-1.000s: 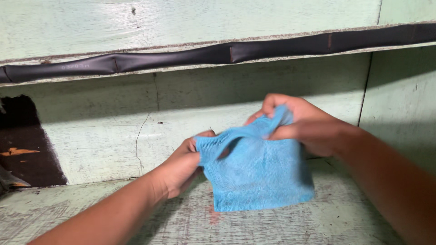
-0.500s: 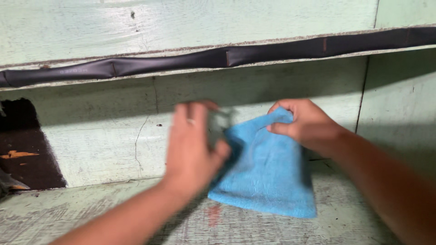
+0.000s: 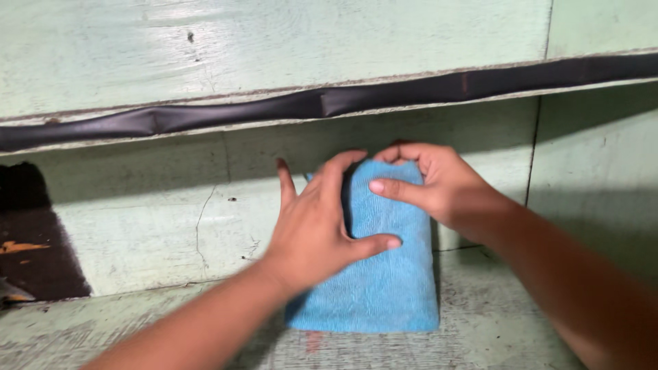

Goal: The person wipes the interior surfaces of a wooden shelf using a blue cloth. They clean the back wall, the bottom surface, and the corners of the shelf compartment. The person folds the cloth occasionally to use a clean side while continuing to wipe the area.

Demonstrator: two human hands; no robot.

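Where a moment ago we held the blue cloth point(image 3: 384, 274) bunched in the air, it now lies folded on the pale green ledge point(image 3: 493, 329), our left hand point(image 3: 319, 229) spread flat on it, our right hand point(image 3: 439, 185) seemingly pinching its far edge.

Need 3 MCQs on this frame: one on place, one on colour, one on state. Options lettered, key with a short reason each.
1. Where does the folded blue microfibre cloth lie?
A. on the pale green painted wooden surface
B. hung over the black strip
C. lifted in the air

2. What colour is the long strip across the wall?
A. red
B. black
C. yellow

3. How does the left hand meet the cloth?
A. clenched in a fist
B. away from it
C. flat, palm down on it

Key: 1 A, the cloth rests flat on the worn boards by the wall. 2 B, the strip is plainly black against the green paint. 3 C, its fingers are spread over the cloth, while the right hand holds the far end.
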